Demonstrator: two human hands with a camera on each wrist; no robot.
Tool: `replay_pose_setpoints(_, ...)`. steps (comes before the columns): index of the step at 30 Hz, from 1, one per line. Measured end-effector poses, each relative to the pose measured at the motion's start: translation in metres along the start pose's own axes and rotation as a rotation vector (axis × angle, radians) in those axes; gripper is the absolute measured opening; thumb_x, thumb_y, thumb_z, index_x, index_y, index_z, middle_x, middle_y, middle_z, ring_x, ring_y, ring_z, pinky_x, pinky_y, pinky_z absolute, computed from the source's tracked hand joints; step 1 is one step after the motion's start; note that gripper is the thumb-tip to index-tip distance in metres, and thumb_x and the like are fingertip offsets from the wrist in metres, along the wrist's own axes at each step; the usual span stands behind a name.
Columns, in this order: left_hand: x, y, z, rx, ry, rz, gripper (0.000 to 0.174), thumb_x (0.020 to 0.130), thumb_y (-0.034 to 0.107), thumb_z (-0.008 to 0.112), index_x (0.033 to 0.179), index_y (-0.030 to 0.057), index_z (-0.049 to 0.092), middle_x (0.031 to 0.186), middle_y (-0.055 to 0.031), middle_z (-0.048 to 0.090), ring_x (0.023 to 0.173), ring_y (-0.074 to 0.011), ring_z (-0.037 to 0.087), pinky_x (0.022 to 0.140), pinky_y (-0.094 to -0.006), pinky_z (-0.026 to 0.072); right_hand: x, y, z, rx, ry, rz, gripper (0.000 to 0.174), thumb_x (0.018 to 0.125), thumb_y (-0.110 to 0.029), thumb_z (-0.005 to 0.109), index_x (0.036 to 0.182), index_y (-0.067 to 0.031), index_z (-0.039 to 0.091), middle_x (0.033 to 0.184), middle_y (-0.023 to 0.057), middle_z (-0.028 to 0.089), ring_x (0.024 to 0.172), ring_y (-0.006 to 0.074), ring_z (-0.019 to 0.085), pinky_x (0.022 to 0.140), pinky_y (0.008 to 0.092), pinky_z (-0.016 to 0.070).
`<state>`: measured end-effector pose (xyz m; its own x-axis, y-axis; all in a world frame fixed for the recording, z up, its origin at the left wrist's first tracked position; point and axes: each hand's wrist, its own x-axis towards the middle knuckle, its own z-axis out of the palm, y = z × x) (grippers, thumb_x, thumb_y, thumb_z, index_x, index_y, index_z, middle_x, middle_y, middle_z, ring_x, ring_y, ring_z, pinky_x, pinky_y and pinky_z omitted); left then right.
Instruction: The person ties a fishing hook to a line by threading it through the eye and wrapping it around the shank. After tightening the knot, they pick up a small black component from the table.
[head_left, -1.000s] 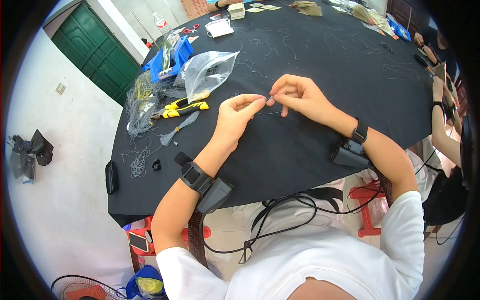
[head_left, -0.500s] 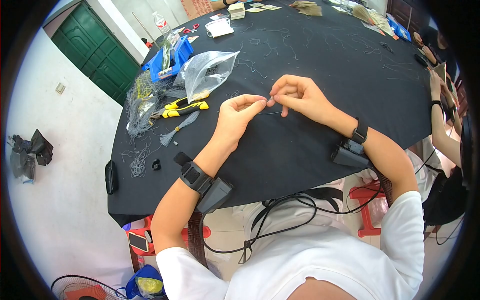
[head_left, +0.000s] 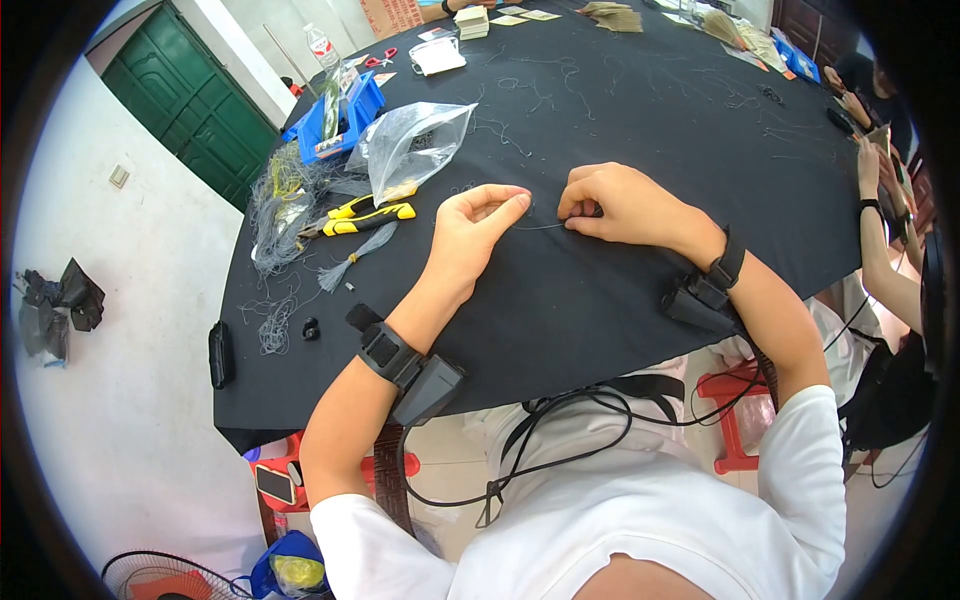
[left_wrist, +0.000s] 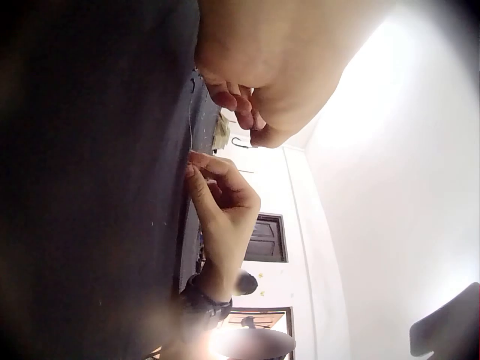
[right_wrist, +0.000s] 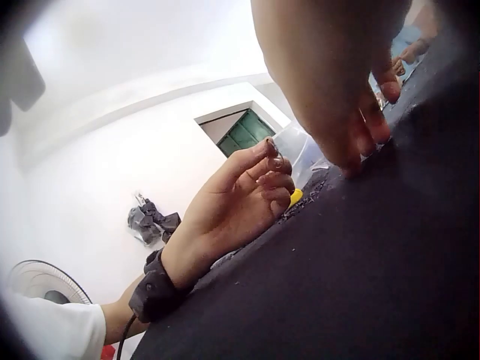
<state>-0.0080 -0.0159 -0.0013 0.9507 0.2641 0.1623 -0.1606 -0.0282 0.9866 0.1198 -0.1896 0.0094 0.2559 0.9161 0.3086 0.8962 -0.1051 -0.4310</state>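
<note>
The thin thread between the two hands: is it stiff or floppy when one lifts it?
Probably floppy: the thread looks hair-thin and lies nearly straight only where the left hand and right hand pinch it. It is likely very light, and hard to pinch off the black table.

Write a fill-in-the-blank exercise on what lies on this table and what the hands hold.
1. The right hand works over a ___ tablecloth.
2. The pliers lying left of the left hand have ___ handles.
3. The thread stretches from the left hand to the ___ hand, pinched at each end.
4. The plastic bag lies next to a ___ tray.
Missing words: black; yellow; right; blue.
</note>
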Motion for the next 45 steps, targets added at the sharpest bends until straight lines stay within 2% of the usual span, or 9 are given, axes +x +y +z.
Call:
replay_pose_setpoints(4,0.0,0.0,0.0,-0.001,0.003,-0.001,0.018,0.082,0.015,0.065,0.095,0.0028,0.066,0.079,0.0029,0.061,0.066,-0.0016,0.048,0.059,-0.0165,0.0356,0.0,-0.005,-0.003,-0.083,-0.015,-0.035,0.01,0.072,-0.012,0.062,0.078,-0.0049,0.06,0.069,0.0045,0.053,0.059,0.017,0.051,0.055,0.0309,0.041)
replay_pose_setpoints(10,-0.001,0.001,0.001,-0.022,-0.033,-0.003,0.018,0.082,0.015,0.065,0.095,0.0026,0.065,0.081,0.0029,0.062,0.067,-0.0012,0.048,0.059,-0.0165,0.0358,0.002,-0.006,-0.02,-0.007,0.311,0.135,0.007,0.078,-0.008,0.054,0.084,-0.0053,0.052,0.051,0.004,0.047,0.04,0.014,0.04,0.044,0.0295,0.0325)
replay_pose_setpoints(11,-0.001,0.002,0.001,-0.018,-0.048,-0.006,0.018,0.082,0.015,0.065,0.095,0.0025,0.065,0.081,0.0027,0.062,0.067,-0.0012,0.049,0.059,-0.0166,0.0359,0.001,-0.007,-0.027,0.007,0.272,0.211,0.011,0.079,-0.014,0.053,0.086,-0.0049,0.051,0.052,0.006,0.053,0.046,0.014,0.05,0.047,0.0312,0.0381)
replay_pose_setpoints(14,-0.002,0.003,0.001,-0.023,-0.079,0.0,0.018,0.082,0.014,0.065,0.095,0.0016,0.065,0.083,0.0011,0.063,0.069,-0.0024,0.051,0.062,-0.017,0.0377,0.002,-0.001,-0.027,0.286,0.26,0.293,0.014,0.081,-0.014,0.052,0.09,-0.0033,0.05,0.06,0.0073,0.06,0.051,0.0128,0.055,0.05,0.0276,0.0429)
replay_pose_setpoints(15,-0.002,0.003,0.001,-0.024,-0.085,0.0,0.018,0.082,0.014,0.065,0.095,0.0014,0.065,0.084,0.0005,0.063,0.07,-0.0029,0.052,0.063,-0.0171,0.0385,0.003,0.007,-0.025,0.337,0.25,0.252,0.016,0.085,-0.016,0.049,0.092,-0.0016,0.05,0.074,0.0102,0.065,0.062,0.0144,0.06,0.058,0.0247,0.0472)
replay_pose_setpoints(21,-0.003,0.003,0.002,0.017,-0.155,-0.066,0.019,0.082,0.013,0.065,0.095,-0.0001,0.065,0.089,-0.0025,0.063,0.08,-0.0058,0.056,0.072,-0.0186,0.042,0.007,0.032,-0.021,0.816,0.491,0.364,0.014,0.088,-0.015,0.051,0.096,-0.003,0.053,0.098,0.0133,0.063,0.084,0.0159,0.063,0.072,0.0247,0.0485)
replay_pose_setpoints(27,-0.004,0.005,0.003,0.072,-0.2,-0.075,0.019,0.081,0.013,0.066,0.094,-0.0007,0.065,0.09,-0.0045,0.064,0.085,-0.0088,0.057,0.078,-0.0211,0.0428,0.004,0.037,-0.021,0.97,0.645,0.431,0.015,0.087,-0.014,0.055,0.098,-0.0046,0.054,0.103,0.0118,0.062,0.096,0.0159,0.059,0.081,0.0261,0.0447)
replay_pose_setpoints(39,-0.004,0.008,0.003,0.164,-0.273,-0.141,0.02,0.081,0.013,0.065,0.094,-0.0018,0.065,0.09,-0.0051,0.065,0.085,-0.0094,0.059,0.077,-0.0209,0.0449,0.004,0.033,-0.017,1.075,0.747,0.472,0.03,0.082,-0.021,0.06,0.106,-0.0027,0.054,0.103,0.0072,0.061,0.095,0.0114,0.055,0.082,0.0255,0.0412)
replay_pose_setpoints(45,-0.004,0.006,0.003,0.181,-0.276,-0.101,0.02,0.081,0.013,0.065,0.094,-0.0019,0.065,0.089,-0.0053,0.065,0.084,-0.0093,0.06,0.077,-0.0211,0.0454,0.001,0.043,-0.026,1.081,0.789,0.537,0.027,0.08,-0.021,0.061,0.104,-0.0078,0.057,0.099,-0.0003,0.061,0.088,0.0092,0.053,0.071,0.0239,0.0383)
